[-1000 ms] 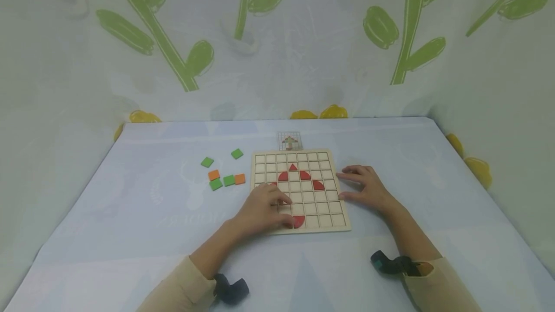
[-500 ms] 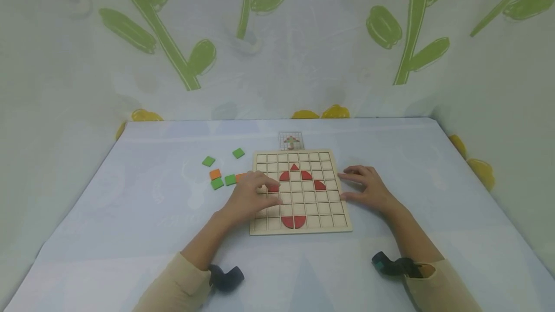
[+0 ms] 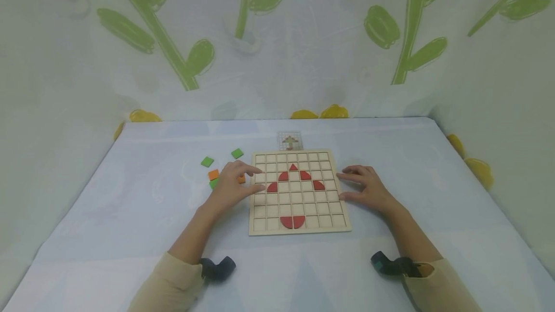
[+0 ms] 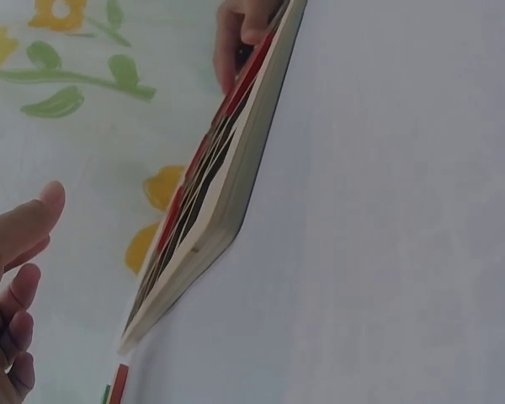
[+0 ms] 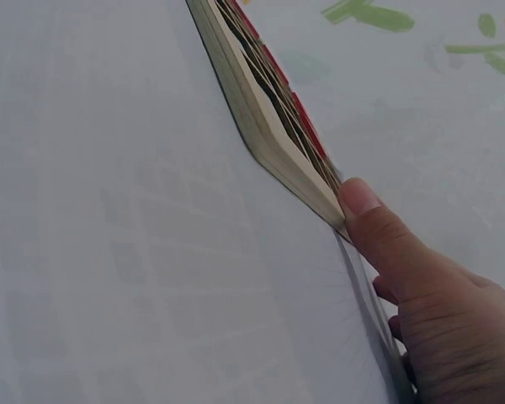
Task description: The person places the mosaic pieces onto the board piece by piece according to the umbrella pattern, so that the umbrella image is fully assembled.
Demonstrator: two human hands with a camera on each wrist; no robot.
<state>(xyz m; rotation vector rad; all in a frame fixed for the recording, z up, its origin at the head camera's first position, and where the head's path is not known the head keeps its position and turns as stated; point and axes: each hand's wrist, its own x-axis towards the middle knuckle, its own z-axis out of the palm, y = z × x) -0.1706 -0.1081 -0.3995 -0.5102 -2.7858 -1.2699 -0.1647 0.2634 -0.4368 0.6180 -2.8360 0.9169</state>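
Observation:
A wooden grid board (image 3: 308, 208) lies flat on the table. In its cells are a red triangle (image 3: 293, 167) and several red quarter-round pieces (image 3: 299, 221). My left hand (image 3: 230, 187) hovers at the board's left edge, thumb and forefinger apart with nothing between them. It covers part of the loose tiles; an orange tile (image 3: 241, 179) shows beneath its fingers. My right hand (image 3: 366, 188) rests at the board's right edge, and in the right wrist view the thumb (image 5: 362, 202) touches the board's side.
Left of the board lie green tiles (image 3: 207, 162), one of them farther back (image 3: 236, 153), and an orange tile (image 3: 213, 175). A small pattern card (image 3: 289, 140) sits against the board's far edge. Behind the table (image 3: 130, 206) rises a wall with painted leaves.
My left hand has left the front red quarter-round pieces and moved left and back, off the board's middle to the loose tiles. The right hand stays at the board's edge.

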